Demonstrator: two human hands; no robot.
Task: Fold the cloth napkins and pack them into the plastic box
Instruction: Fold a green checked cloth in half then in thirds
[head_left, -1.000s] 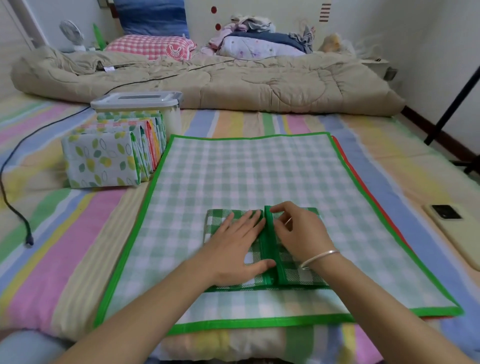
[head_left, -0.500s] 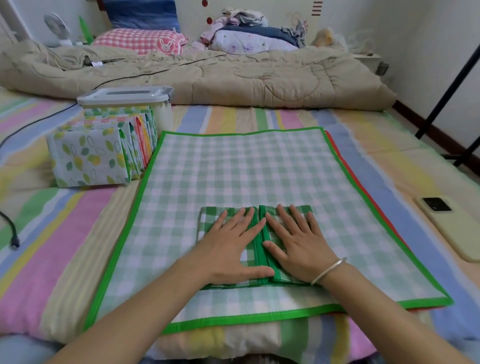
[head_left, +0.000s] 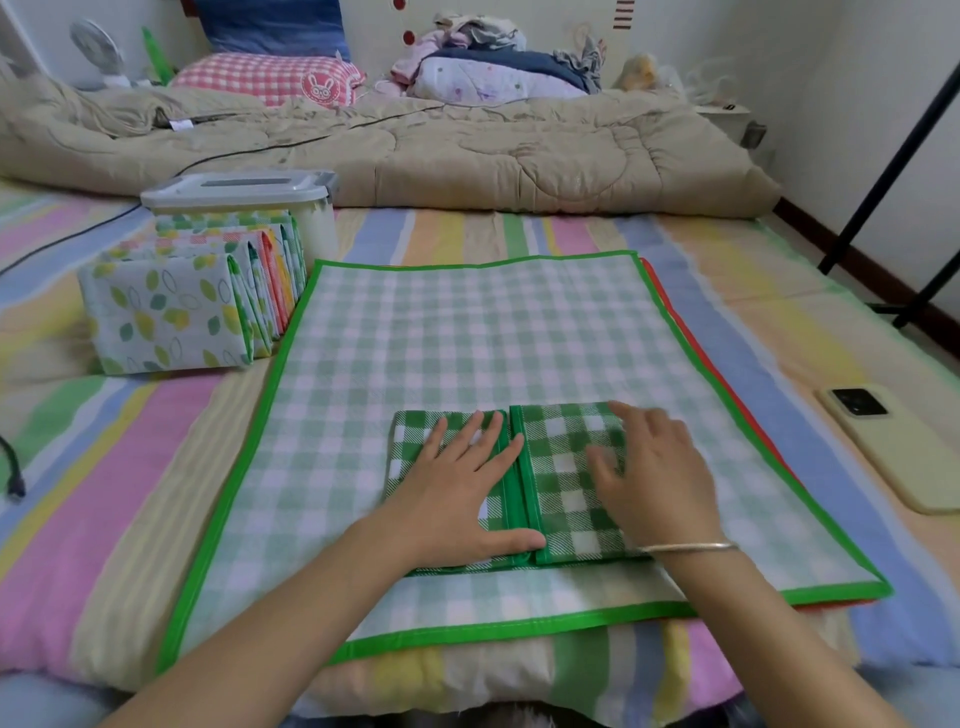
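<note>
Napkin (head_left: 566, 483), dark green check, folded so two flaps meet at a middle seam, lies on the near part of the spread napkin (head_left: 467, 338). The left hand (head_left: 457, 499) presses flat, fingers straight, on one flap, likely pinning the fold. The right hand (head_left: 654, 483), blurred, seems released and flat over the other flap, perhaps smoothing it. The plastic box (head_left: 239, 192), lid on, stands beyond the spread napkin's far left corner, behind a row of folded napkins (head_left: 171, 317) not yet packed.
</note>
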